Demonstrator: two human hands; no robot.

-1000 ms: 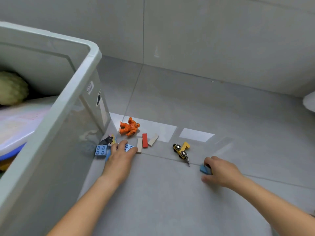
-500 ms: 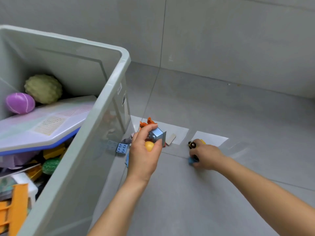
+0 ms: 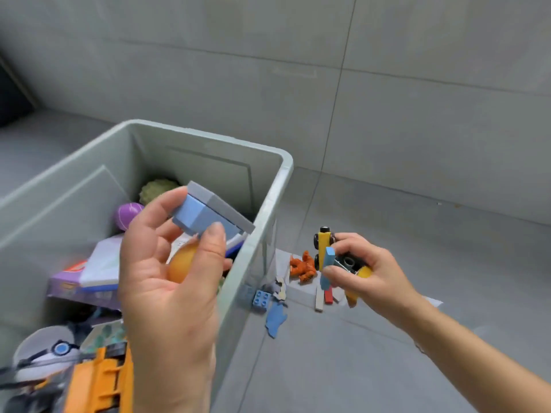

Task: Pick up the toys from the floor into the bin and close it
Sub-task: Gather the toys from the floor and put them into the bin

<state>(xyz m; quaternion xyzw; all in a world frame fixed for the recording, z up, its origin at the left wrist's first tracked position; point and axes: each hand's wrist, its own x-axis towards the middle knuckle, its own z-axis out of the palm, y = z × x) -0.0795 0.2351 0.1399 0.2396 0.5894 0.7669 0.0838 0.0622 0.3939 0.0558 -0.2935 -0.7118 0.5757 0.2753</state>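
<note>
Floor (image 3: 447,248) and wall (image 3: 417,114) are tiled grey; one blue block (image 3: 205,217) and one orange ball (image 3: 182,263) are gripped by left hand (image 3: 167,278), one yellow car (image 3: 322,242) by right hand (image 3: 372,272).

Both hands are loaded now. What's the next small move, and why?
Probably open the left hand and let the blue-grey block and orange ball drop: it is above the open bin, while the right hand, gripping the yellow car, is outside its rim.
</note>
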